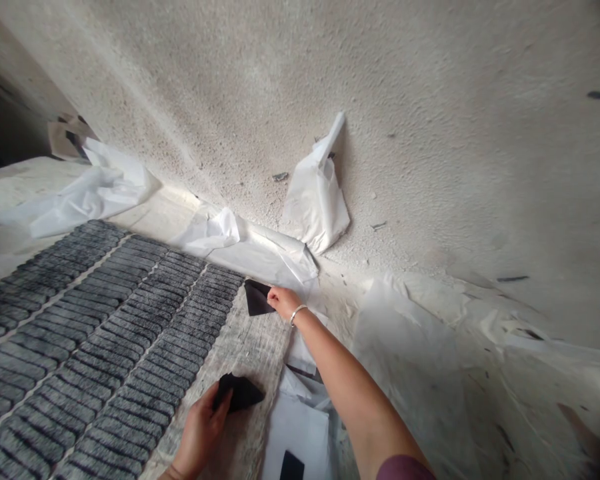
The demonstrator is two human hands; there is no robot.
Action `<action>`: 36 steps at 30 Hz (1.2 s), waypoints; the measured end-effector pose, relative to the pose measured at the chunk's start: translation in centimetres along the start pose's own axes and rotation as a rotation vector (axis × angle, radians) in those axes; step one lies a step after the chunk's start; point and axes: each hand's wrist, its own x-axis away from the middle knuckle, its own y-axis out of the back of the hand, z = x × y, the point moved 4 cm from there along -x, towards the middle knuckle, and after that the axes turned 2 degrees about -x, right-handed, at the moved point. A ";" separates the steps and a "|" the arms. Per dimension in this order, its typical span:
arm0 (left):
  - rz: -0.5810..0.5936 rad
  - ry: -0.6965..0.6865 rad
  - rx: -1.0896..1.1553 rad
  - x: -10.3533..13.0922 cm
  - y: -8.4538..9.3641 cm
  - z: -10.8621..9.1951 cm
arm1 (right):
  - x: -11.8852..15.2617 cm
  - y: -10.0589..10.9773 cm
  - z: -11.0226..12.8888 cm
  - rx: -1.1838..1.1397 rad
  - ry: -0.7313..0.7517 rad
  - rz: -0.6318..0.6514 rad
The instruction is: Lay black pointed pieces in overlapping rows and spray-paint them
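Note:
My right hand (pixel 283 302), with a bracelet at the wrist, pinches the edge of a black piece (pixel 257 299) at the far end of a bare, scuffed strip (pixel 240 347). Nearer to me, my left hand (pixel 203 427) is closed on several black pieces (pixel 239 392), held over the same strip. To the left, rows of grey-black speckled pieces (pixel 115 333) lie closely overlapped in long columns, with thin pale lines between them.
White paper sheets (pixel 297 433) lie right of the strip, a black piece (pixel 292 465) on them. Crumpled white sheeting (pixel 215 230) runs along the far edge. White plastic (pixel 317 200) rests against the rough pale surface (pixel 430 167) beyond. More translucent sheeting (pixel 410 353) is at the right.

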 end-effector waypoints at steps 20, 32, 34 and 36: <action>0.022 0.069 0.027 -0.1 -0.1 0.0 | -2.0 -0.1 0.5 0.279 0.028 0.034; 0.028 0.222 0.173 -0.5 0.1 0.0 | -1.3 -0.1 1.3 0.425 -0.022 -0.054; 0.006 0.312 0.261 -0.7 0.3 -0.2 | -0.7 0.4 1.6 0.430 -0.034 -0.147; -0.020 0.424 0.450 -0.8 0.4 -0.5 | 0.4 0.9 2.3 0.380 0.002 -0.246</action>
